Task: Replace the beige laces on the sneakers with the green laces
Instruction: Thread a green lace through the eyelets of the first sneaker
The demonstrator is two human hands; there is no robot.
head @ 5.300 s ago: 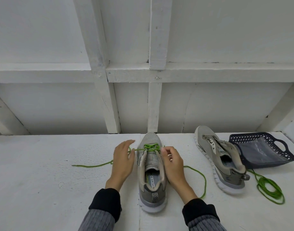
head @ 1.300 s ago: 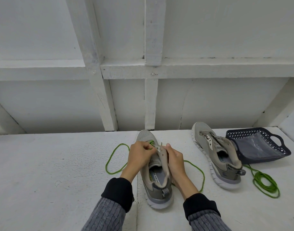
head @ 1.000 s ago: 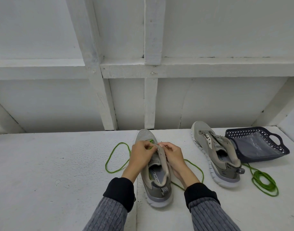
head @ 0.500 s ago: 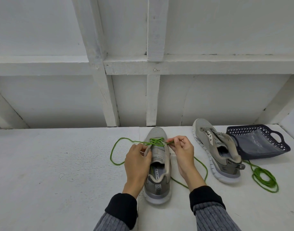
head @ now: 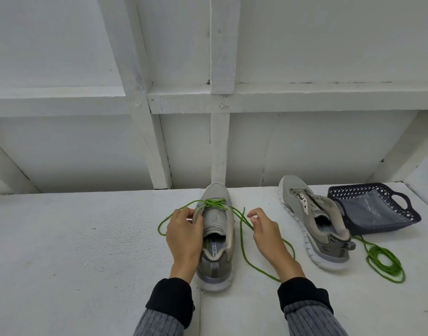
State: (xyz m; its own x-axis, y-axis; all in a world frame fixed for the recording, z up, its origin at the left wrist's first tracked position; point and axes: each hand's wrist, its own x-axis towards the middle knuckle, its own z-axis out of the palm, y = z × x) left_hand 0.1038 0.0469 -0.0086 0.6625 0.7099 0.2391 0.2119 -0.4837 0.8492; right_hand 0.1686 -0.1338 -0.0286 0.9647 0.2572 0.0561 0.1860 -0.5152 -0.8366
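A grey sneaker (head: 216, 241) stands in front of me, toe pointing away. A green lace (head: 214, 203) crosses its front eyelets, with loose ends trailing to both sides. My left hand (head: 183, 236) grips the sneaker's left eyelet flap. To the right of the sneaker, my right hand (head: 266, 229) pinches the lace's right strand and holds it away from the shoe. A second grey sneaker (head: 313, 221) with no lace stands further right. A coiled second green lace (head: 385, 265) lies beside its heel.
A dark blue plastic basket (head: 375, 207) lies at the back right, behind the unlaced sneaker. Everything rests on a white table (head: 74, 251) against a white wall with wooden beams (head: 219, 146).
My right hand has drawn the right strand of the lace away from the eyelets to the right. My left hand has stayed on the sneaker's left flap.
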